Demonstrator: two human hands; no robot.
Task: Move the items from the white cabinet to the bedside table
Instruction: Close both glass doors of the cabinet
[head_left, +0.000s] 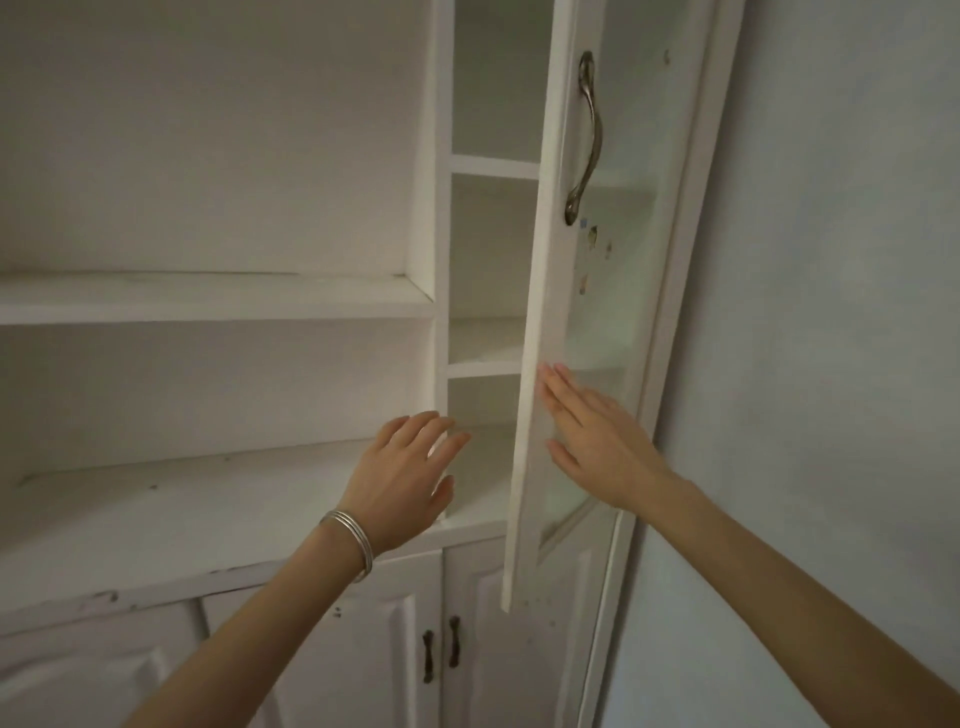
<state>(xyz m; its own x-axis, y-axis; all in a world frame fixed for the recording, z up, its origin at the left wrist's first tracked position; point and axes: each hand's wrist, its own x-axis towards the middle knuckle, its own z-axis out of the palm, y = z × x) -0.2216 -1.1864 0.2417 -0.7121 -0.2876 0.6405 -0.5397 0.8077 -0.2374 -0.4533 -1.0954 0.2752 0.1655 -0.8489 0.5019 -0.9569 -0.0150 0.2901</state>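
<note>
So this looks like the door-opening step: your right hand (597, 441) lies flat, fingers straight, against the glass face of the narrow door (537, 312) near its lower end. Your left hand (405, 473) hovers spread and empty by the front edge of the lowest shelf in the white cabinet's (208, 306) tall right compartment. Can't spot any items on the shelves that show, and the bedside table's out of view, so I'd guess next you swing the door wider and check each compartment.

This is looking like a home: a white cabinet (208, 299) with glazed door (550, 291) and panelled doors (363, 654) is standing against a wall (831, 312).
</note>
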